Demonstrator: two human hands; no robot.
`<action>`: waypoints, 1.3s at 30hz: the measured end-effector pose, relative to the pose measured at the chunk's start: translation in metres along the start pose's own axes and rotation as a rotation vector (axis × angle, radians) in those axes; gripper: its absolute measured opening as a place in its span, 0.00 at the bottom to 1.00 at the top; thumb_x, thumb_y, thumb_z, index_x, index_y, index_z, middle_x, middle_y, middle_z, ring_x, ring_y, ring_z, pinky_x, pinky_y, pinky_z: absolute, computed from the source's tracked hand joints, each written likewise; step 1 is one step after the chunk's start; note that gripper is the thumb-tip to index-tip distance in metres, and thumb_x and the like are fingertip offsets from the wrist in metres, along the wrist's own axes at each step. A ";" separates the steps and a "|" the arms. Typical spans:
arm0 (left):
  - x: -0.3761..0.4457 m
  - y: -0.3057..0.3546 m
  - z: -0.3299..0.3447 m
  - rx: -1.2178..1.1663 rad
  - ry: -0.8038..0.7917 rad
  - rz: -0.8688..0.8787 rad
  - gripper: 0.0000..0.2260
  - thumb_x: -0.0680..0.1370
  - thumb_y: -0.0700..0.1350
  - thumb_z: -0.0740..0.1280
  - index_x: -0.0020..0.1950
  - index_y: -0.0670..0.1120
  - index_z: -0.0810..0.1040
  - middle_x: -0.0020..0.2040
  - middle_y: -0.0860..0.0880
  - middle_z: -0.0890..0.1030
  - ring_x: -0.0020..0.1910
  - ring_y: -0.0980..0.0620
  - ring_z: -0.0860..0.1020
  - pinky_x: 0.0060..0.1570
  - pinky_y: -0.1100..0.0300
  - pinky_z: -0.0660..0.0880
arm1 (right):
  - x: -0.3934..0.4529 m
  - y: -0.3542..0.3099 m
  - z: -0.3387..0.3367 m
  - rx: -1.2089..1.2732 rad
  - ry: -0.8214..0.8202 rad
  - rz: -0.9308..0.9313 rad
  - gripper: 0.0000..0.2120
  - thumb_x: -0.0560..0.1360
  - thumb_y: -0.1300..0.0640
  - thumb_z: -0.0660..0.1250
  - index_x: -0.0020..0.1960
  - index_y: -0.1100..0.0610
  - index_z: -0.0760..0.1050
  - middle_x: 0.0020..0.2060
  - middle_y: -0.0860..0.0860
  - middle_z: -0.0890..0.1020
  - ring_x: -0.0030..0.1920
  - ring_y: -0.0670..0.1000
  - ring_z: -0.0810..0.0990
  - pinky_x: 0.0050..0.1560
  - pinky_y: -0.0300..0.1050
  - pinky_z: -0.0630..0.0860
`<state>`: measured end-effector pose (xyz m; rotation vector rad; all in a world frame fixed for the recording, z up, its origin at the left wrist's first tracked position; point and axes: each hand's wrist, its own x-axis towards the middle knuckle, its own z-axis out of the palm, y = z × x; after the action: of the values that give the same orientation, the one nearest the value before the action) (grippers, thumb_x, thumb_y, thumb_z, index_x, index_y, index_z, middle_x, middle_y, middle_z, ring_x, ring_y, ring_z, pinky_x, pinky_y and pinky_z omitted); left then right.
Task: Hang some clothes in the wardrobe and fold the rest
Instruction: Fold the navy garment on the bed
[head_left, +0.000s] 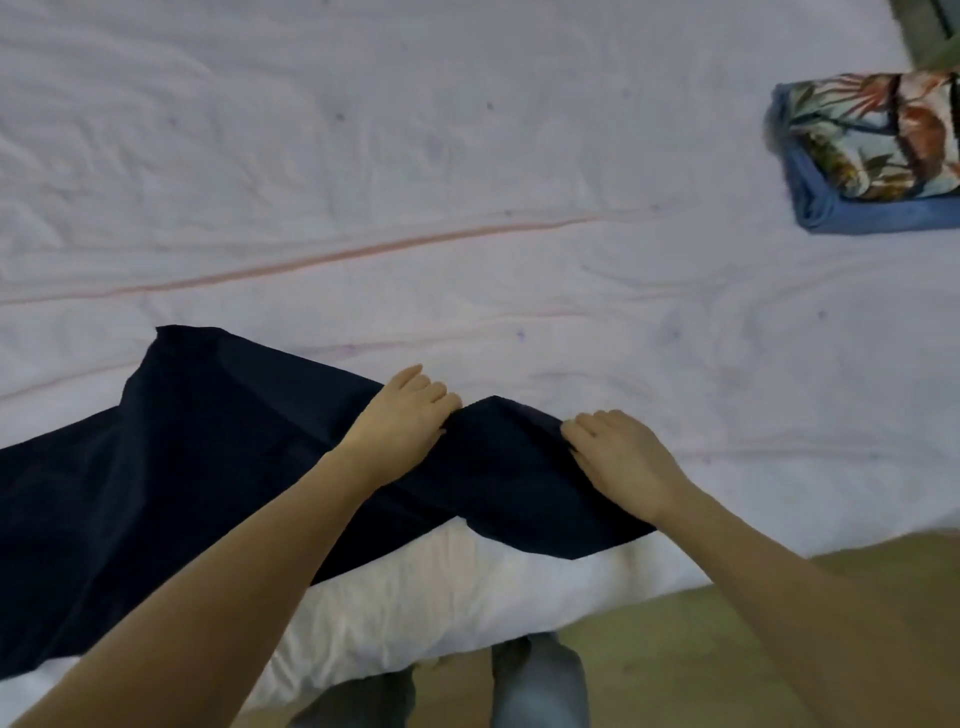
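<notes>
A person stands at the edge of a bed (467, 156) covered in a white sheet, looking down at their own bare arms. A dark garment (208, 457) lies spread across the near edge, running off to the left. The left hand (402, 415) and right hand (618, 457) sit close together on a raised bunch of the cloth, fingers curled into it, each gripping a fold. Far off at the right lies a folded pile (872, 156), a patterned piece on a blue one. The risks, as I judge them: the cloth looks slippery and loose, so the fold may go crooked, and the part overhanging the edge could drag the garment to the floor (675, 649).
</notes>
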<state>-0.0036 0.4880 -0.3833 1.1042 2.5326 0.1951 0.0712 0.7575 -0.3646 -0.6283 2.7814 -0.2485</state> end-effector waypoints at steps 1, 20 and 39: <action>-0.004 0.001 0.001 0.010 0.037 0.097 0.09 0.72 0.40 0.70 0.51 0.47 0.78 0.43 0.51 0.77 0.43 0.49 0.76 0.60 0.54 0.72 | -0.014 -0.008 0.003 -0.049 0.004 -0.165 0.12 0.65 0.67 0.68 0.46 0.57 0.71 0.31 0.52 0.74 0.26 0.53 0.72 0.27 0.43 0.69; 0.005 0.055 -0.003 -0.102 0.017 0.038 0.16 0.79 0.53 0.62 0.65 0.49 0.73 0.55 0.50 0.79 0.52 0.49 0.77 0.52 0.56 0.74 | -0.020 0.004 -0.004 0.128 -0.061 0.316 0.05 0.70 0.63 0.63 0.43 0.57 0.68 0.37 0.52 0.76 0.37 0.55 0.75 0.30 0.44 0.63; 0.006 0.076 0.013 0.030 -0.038 0.578 0.09 0.78 0.51 0.62 0.48 0.51 0.81 0.40 0.55 0.79 0.38 0.55 0.77 0.51 0.52 0.79 | -0.093 -0.019 0.016 0.824 0.012 0.870 0.14 0.74 0.52 0.70 0.57 0.53 0.72 0.43 0.48 0.78 0.43 0.49 0.78 0.46 0.43 0.76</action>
<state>0.0496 0.5438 -0.3768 1.8067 2.1241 0.2798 0.1642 0.7798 -0.3539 0.7406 2.3428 -1.0698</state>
